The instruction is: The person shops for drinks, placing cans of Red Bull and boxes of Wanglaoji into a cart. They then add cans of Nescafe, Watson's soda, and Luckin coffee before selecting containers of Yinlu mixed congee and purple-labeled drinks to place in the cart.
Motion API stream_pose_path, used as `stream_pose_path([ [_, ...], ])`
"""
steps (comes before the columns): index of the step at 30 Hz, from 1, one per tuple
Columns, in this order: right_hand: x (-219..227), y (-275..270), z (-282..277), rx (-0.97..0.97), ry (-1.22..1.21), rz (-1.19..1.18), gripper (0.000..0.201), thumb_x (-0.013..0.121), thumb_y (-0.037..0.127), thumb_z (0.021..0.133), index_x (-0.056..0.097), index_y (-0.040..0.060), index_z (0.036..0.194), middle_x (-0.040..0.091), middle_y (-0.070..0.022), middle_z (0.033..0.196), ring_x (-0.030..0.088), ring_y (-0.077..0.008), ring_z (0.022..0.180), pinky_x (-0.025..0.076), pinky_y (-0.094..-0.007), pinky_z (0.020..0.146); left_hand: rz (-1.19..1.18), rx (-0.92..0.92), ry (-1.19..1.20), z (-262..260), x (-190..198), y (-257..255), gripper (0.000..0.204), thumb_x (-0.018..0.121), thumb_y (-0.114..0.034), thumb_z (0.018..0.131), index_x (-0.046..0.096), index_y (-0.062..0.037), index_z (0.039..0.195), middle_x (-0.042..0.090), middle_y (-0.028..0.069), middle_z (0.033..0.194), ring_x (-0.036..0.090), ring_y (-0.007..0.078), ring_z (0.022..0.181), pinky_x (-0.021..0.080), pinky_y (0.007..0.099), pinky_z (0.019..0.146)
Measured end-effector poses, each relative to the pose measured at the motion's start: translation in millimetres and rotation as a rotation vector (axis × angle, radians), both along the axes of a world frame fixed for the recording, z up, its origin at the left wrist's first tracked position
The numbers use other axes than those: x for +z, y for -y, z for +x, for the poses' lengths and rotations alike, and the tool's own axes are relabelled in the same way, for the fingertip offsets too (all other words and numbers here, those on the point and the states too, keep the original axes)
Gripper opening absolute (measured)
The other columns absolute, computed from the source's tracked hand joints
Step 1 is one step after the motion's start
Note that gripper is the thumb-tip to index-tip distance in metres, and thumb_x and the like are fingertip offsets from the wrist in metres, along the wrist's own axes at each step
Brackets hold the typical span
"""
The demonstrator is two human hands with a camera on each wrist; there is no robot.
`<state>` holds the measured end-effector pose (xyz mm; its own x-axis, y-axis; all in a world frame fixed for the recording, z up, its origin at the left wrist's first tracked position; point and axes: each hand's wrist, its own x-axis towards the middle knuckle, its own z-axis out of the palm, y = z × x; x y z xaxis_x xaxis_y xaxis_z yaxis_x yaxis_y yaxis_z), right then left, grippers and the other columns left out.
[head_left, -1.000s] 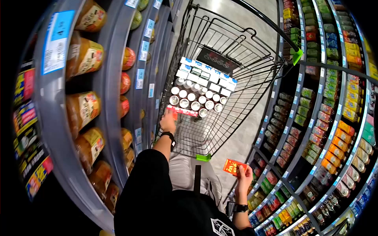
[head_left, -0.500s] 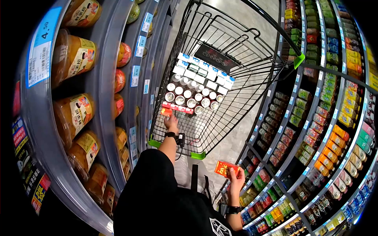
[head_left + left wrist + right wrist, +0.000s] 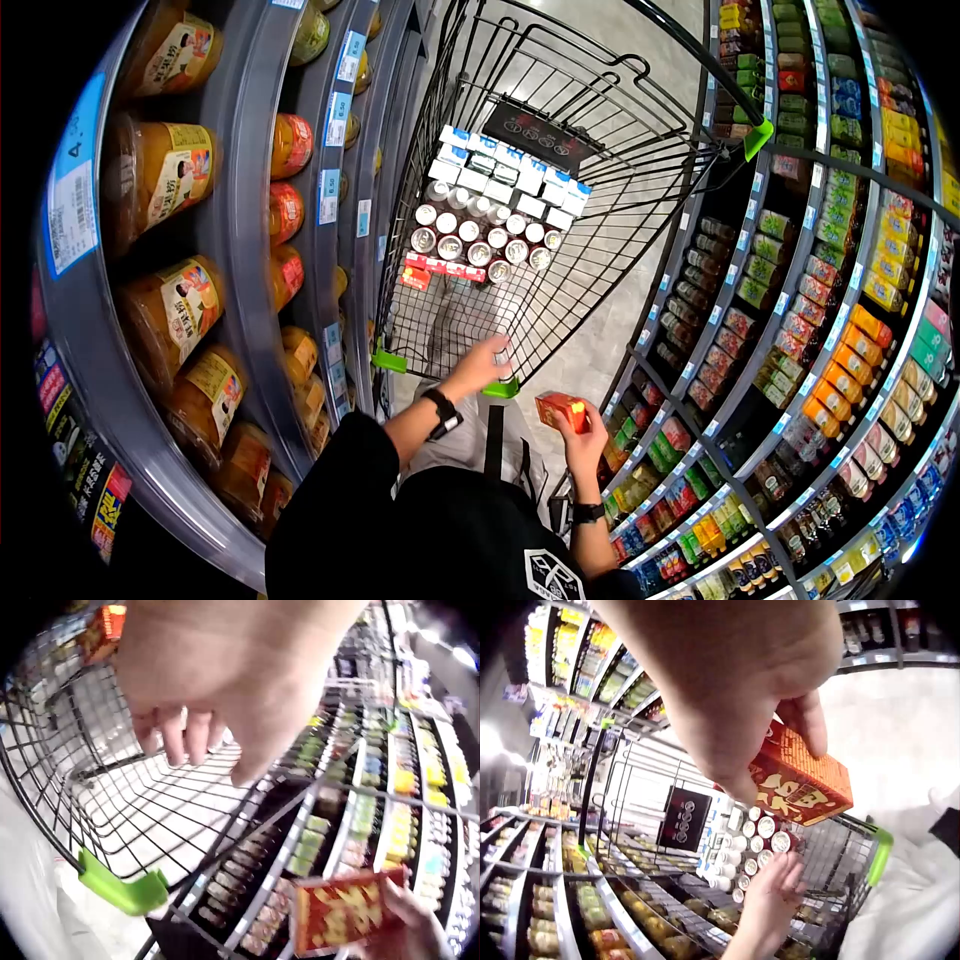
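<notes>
My right hand grips a red box with yellow print, held up outside the cart's near right corner. The right wrist view shows the box between thumb and fingers, its printed side and end visible. My left hand is empty, over the cart's near edge beside the green corner cap, its fingers loosely extended in the left wrist view. Inside the shopping cart, a similar red box lies at the left end, next to a row of red packs in front of the cans.
Several upright cans and white cartons fill the cart's middle. Shelves of jars stand close on the left. Drink shelves line the right, with grey floor between them and the cart.
My left hand has let go of a red box at the cart's left side and moved back and right toward my right hand. The box in my right hand has turned.
</notes>
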<state>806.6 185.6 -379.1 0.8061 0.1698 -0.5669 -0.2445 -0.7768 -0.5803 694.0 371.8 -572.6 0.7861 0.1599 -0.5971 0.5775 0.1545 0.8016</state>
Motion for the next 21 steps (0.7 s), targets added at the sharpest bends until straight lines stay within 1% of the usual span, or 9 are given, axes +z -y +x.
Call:
stream_pose_path([
  [3,-21.8,-35.7,7.5,0.183,-0.001,0.007,0.048,0.085,0.018,0.082,0.065,-0.0027,0.121,0.072,-0.0172,0.106,0.070,-0.0259,0.095,0.055,-0.0357,0.089,0.113,-0.234,0.383,33.3,91.3,-15.2,0.083,0.085,-0.022,0.073,0.048,-0.0072,0.146,0.059,0.0152,0.139,0.054,0.0332,0.131,0.043,0.0446,0.109],
  [5,-32.6,-66.8,7.1,0.184,-0.040,0.031,0.051,0.083,0.021,0.082,0.064,-0.0023,0.124,0.072,-0.0190,0.108,0.070,-0.0288,0.098,0.055,-0.0372,0.090,0.229,-0.218,0.336,41.9,112.5,-19.5,0.082,0.083,-0.017,0.071,0.049,-0.0077,0.145,0.062,0.0151,0.133,0.056,0.0350,0.127,0.043,0.0453,0.109],
  [9,-53.0,-112.8,36.8,0.532,-0.079,0.072,0.067,0.075,0.037,0.086,0.056,0.0009,0.139,0.060,-0.0279,0.135,0.060,-0.0418,0.124,0.048,-0.0456,0.105,0.185,0.312,0.007,29.7,72.5,-20.3,0.062,0.081,-0.014,0.075,0.056,-0.0066,0.131,0.069,0.0214,0.113,0.067,0.0420,0.104,0.054,0.0472,0.091],
  [11,-70.8,-122.7,78.1,0.756,0.596,-0.195,0.083,0.080,0.031,0.083,0.043,-0.0048,0.148,0.050,-0.0278,0.147,0.043,-0.0424,0.141,0.032,-0.0464,0.119,0.103,0.581,-0.057,28.6,58.6,-39.7,0.059,0.086,-0.015,0.070,0.060,-0.0071,0.123,0.066,0.0193,0.115,0.064,0.0396,0.109,0.051,0.0456,0.094],
  [13,-84.2,-139.8,133.6,0.438,0.994,-0.130,0.095,0.083,0.030,0.082,0.031,-0.0088,0.152,0.040,-0.0310,0.154,0.031,-0.0460,0.147,0.023,-0.0467,0.123,0.659,0.540,-0.066,15.0,19.6,-53.9,0.059,0.088,-0.011,0.068,0.060,-0.0078,0.121,0.060,0.0162,0.119,0.058,0.0361,0.113,0.047,0.0435,0.098],
  [15,-100.3,-145.6,175.2,0.130,0.967,-0.117,0.098,0.081,0.035,0.084,0.028,-0.0105,0.153,0.034,-0.0317,0.158,0.034,-0.0432,0.146,0.024,-0.0478,0.122,0.611,0.727,-0.185,1.9,-11.7,-54.9,0.056,0.083,-0.006,0.070,0.059,-0.0060,0.120,0.053,0.0142,0.117,0.055,0.0344,0.113,0.045,0.0438,0.099],
  [17,-134.3,-131.0,200.5,-0.084,0.534,-0.063,0.095,0.082,0.033,0.085,0.030,-0.0107,0.153,0.040,-0.0316,0.153,0.038,-0.0415,0.143,0.028,-0.0463,0.120,0.518,0.902,-0.309,2.1,-23.5,-59.9,0.058,0.084,-0.007,0.069,0.056,-0.0044,0.119,0.053,0.0150,0.116,0.054,0.0353,0.112,0.046,0.0450,0.097],
  [19,-171.8,-120.6,202.9,-0.408,-0.096,0.183,0.060,0.076,0.028,0.093,0.051,-0.0081,0.134,0.066,-0.0190,0.117,0.069,-0.0246,0.101,0.053,-0.0354,0.088,0.583,0.905,-0.312,2.7,-39.5,-59.1,0.060,0.085,-0.007,0.064,0.053,-0.0034,0.115,0.053,0.0164,0.114,0.055,0.0375,0.108,0.046,0.0476,0.096],
  [21,-193.6,-113.9,186.2,-0.360,0.168,0.190,0.041,0.070,0.026,0.098,0.057,-0.0051,0.121,0.069,-0.0121,0.100,0.070,-0.0165,0.084,0.053,-0.0303,0.075,0.638,0.840,-0.278,9.8,-43.1,-60.2,0.060,0.085,-0.007,0.063,0.054,-0.0033,0.115,0.054,0.0173,0.114,0.055,0.0393,0.108,0.046,0.0484,0.096],
])
